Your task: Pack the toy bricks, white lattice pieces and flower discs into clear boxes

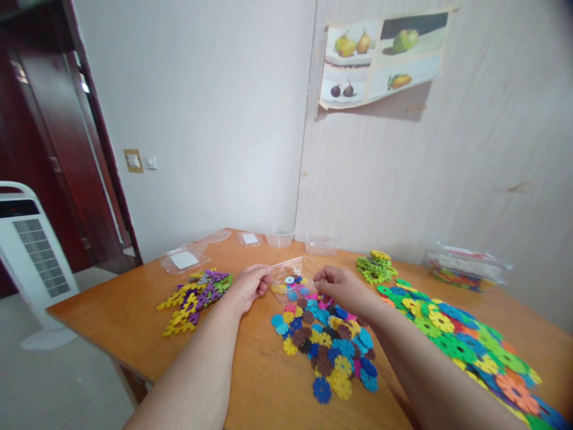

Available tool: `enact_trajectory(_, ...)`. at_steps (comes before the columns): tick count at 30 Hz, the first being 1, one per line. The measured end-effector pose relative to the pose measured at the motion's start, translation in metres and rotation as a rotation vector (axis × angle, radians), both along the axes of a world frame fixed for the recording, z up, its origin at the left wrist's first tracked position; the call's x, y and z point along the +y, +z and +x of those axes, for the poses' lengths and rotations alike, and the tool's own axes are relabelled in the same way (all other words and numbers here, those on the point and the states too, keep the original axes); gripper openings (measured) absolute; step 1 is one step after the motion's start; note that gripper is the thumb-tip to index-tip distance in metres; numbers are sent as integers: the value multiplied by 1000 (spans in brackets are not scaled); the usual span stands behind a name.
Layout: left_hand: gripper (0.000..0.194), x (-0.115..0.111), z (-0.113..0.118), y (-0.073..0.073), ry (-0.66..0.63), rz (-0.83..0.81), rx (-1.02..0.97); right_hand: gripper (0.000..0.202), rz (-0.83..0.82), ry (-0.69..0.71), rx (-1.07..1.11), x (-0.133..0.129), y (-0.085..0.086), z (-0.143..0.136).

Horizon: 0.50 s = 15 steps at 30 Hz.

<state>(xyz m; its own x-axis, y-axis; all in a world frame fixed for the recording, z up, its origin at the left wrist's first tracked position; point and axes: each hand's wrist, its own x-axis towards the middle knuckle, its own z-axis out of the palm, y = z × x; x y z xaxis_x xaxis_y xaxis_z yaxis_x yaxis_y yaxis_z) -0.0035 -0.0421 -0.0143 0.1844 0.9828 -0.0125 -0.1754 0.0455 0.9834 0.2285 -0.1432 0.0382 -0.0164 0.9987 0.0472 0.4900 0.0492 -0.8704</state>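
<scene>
A clear plastic tray (293, 269) stands in the middle of the wooden table, with a few small flower-shaped discs seen in or through it. My left hand (254, 286) is closed on its left edge. At the tray's right side is my right hand (336, 285), its fingers pinched together; what they hold, if anything, is too small to make out. Just in front of the tray spreads a pile of notched discs (324, 346) in blue, yellow, brown and pink, partly beneath my right hand.
Yellow, purple and green pieces (197, 298) lie at the left. On the right are a green stack (376, 267), many larger discs (470, 346) and a filled clear box (468, 266). Clear containers (280, 239) and lids (184, 259) line the back.
</scene>
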Motion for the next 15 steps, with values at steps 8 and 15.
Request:
enact_trajectory(8,25,1,0,-1,-5,12,-10,3,2,37,-518,4,-7,18)
enact_trajectory(15,26,-4,1,5,11,25,37,20,56,-146,-491,9,-5,20)
